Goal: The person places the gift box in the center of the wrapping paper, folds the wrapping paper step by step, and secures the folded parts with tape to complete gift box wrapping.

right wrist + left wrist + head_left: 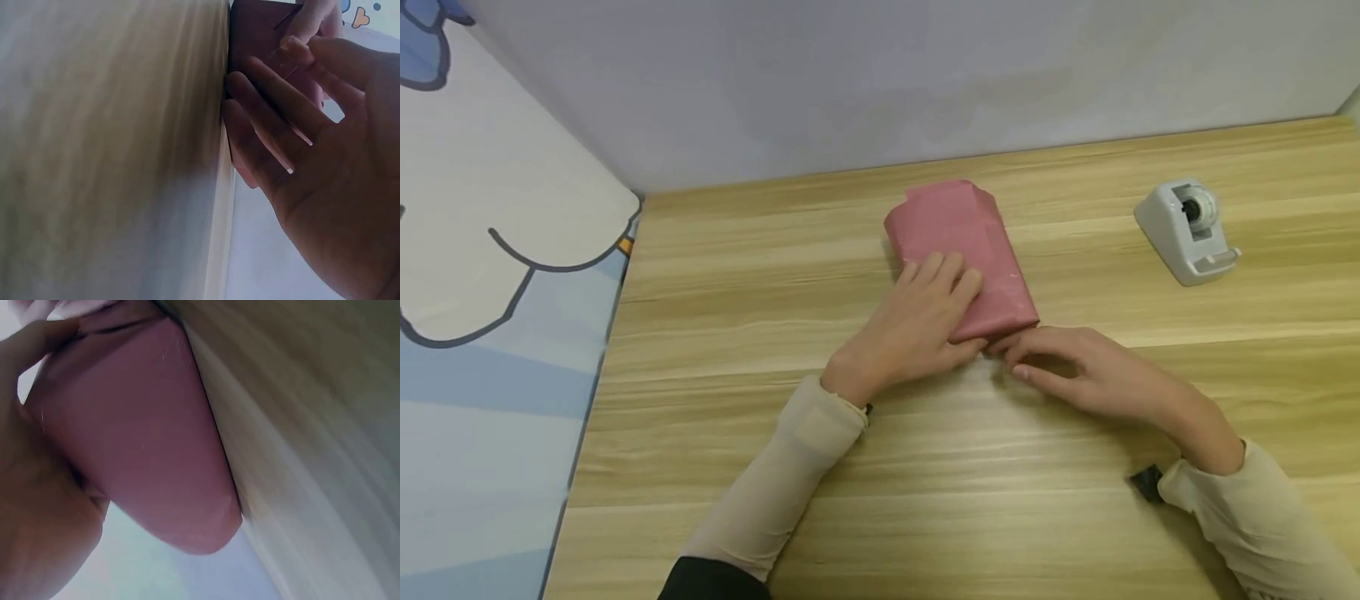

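A package wrapped in pink paper (955,229) lies flat on the wooden table, its near end toward me. On its top rests my left hand (917,325), palm down with the fingers spread, while the thumb reaches the near end. My right hand (1090,367) is at that same end, low by the tabletop. In the right wrist view its fingers (269,125) lie nearly straight against the folded paper end (256,31). The left wrist view shows the package's smooth long side (144,437) beside the left hand (50,506).
A white tape dispenser (1187,229) with a roll of clear tape stands at the table's back right. Behind the wooden table (737,292) rises a plain pale wall (850,83). A cartoon-printed panel (497,333) borders the left edge.
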`<state>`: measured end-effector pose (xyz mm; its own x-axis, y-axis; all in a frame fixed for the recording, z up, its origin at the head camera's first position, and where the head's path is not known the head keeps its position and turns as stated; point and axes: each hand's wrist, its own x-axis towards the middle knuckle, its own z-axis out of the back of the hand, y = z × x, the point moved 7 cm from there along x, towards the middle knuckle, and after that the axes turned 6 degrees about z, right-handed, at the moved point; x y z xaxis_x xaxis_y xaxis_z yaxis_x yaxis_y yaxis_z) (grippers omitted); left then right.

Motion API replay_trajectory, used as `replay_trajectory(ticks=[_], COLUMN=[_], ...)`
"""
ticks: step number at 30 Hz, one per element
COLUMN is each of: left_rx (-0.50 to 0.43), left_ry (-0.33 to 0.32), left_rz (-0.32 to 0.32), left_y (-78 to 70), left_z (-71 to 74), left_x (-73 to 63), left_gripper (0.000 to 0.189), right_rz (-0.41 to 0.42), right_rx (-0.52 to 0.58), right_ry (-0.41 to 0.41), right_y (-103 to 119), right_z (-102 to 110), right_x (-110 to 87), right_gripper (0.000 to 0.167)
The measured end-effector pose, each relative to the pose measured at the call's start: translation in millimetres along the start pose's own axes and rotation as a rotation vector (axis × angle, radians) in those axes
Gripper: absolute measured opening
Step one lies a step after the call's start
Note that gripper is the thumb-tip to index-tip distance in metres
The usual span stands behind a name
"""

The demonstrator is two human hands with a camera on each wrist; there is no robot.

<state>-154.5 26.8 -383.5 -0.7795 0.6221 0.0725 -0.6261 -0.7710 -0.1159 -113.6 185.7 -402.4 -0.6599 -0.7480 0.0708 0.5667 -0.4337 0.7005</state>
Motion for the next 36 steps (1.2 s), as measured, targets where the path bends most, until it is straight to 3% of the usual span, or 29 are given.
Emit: replay_trajectory(ticks=[6, 15, 26, 36], left_rx=[-0.012, -0.001, 0.025, 0.036], left_ry=[0.027, 0.004, -0.011, -0.031], left_rz=[-0.035, -0.029, -0.02, -0.029], left_y=[0.7, -0.2, -0.6, -1.9], left_z=[0.9, 1.4, 0.5, 2.0], left_x=[-2.0, -1.7, -1.8, -1.7], left_gripper=[0.053, 0.059, 0.056, 0.052], right_rz=[0.025, 0.024, -0.056, 0.03], right_rx=[-0.081, -0.15, -0.156, -0.279], right_ry=[-0.017, -0.04, -0.021, -0.048], right_y=[9, 15, 12, 21], right_z=[-1, 0, -3, -3], right_x=[2.2, 6.3, 9.1, 9.2], right_gripper=[0.024, 0.028, 0.024, 0.018])
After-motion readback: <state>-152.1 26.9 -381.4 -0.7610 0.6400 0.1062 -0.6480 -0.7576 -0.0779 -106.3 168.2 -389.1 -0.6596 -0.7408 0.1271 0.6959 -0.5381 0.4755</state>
